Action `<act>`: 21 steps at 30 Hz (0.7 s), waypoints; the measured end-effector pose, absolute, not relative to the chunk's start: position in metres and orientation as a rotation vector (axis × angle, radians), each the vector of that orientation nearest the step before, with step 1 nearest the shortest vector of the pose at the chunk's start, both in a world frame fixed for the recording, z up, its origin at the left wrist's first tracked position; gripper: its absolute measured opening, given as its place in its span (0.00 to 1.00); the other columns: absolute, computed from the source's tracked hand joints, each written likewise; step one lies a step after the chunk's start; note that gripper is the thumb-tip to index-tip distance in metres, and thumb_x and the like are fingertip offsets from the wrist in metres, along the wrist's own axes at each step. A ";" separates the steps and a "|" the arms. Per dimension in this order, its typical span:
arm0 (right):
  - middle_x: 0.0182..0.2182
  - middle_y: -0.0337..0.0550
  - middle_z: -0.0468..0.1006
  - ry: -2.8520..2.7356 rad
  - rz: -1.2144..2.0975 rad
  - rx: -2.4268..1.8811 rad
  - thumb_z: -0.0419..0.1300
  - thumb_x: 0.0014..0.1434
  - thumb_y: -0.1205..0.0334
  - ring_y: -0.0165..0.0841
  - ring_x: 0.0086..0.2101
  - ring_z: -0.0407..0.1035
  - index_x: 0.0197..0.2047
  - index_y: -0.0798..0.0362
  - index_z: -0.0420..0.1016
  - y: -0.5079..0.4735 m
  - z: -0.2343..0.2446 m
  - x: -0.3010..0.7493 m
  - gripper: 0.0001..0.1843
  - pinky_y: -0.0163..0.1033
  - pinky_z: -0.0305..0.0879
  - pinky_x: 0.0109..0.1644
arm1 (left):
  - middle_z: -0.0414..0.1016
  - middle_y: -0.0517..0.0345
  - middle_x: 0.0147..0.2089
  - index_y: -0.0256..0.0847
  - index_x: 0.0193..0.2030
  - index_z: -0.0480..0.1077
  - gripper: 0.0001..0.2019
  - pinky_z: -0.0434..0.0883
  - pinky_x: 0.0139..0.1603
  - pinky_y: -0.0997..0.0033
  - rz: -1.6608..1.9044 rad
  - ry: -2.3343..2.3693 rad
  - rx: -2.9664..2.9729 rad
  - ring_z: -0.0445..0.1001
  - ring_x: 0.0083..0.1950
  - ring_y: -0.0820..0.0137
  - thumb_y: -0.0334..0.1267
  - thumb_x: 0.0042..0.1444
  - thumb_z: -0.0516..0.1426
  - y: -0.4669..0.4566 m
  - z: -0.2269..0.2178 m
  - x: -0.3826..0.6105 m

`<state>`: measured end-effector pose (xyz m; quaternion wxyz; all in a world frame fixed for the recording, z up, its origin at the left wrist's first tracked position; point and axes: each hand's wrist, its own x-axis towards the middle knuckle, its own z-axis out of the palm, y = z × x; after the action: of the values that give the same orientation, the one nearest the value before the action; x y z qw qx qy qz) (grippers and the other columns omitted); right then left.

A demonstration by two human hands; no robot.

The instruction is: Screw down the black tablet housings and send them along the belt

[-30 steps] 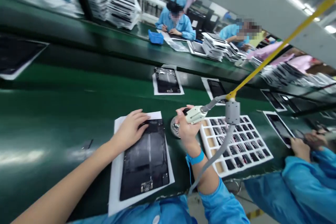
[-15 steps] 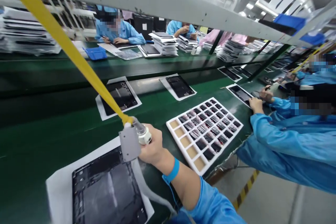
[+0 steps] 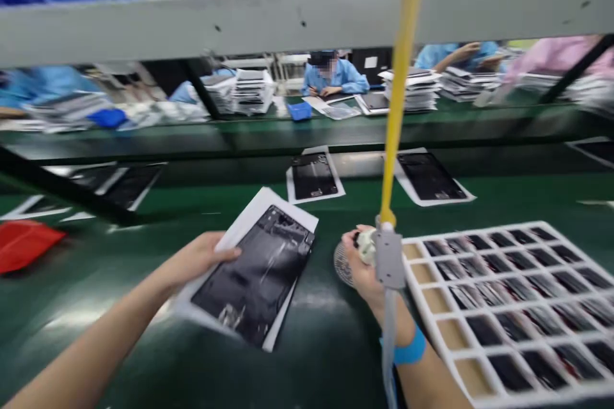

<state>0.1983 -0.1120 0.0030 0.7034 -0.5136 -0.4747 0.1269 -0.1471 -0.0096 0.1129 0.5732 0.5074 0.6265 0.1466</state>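
My left hand pinches the left edge of a black tablet housing and the white sheet under it. The housing is tilted above the green work surface, its inner side facing up. To its right, my right hand, with a blue wristband, is closed around a pale handheld tool. In front of the tool hangs a grey box with a cable, joined to a yellow strap. Beside the fingers shows a round perforated disc, partly hidden.
A white compartment tray with several dark battery-like pieces stands at the right. Further housings on white sheets, such as this one, lie beyond. A red bin is at the left. A grey beam crosses overhead; people work opposite.
The view has swung left. My left hand has come into view holding a housing and sheet; earlier a housing lay beside my right hand. My right hand still grips the pale tool.
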 end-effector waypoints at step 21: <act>0.36 0.50 0.87 -0.973 0.290 -1.298 0.77 0.59 0.29 0.49 0.32 0.82 0.43 0.45 0.82 -0.123 0.036 0.196 0.28 0.55 0.83 0.38 | 0.84 0.38 0.36 0.33 0.40 0.81 0.15 0.80 0.46 0.65 0.496 1.840 1.405 0.86 0.43 0.57 0.45 0.67 0.72 0.173 0.066 -0.051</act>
<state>0.1961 -0.1235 0.0356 0.6793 -0.5781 -0.4333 0.1292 -0.0514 0.1734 0.0659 0.3774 0.5496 0.7196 0.1940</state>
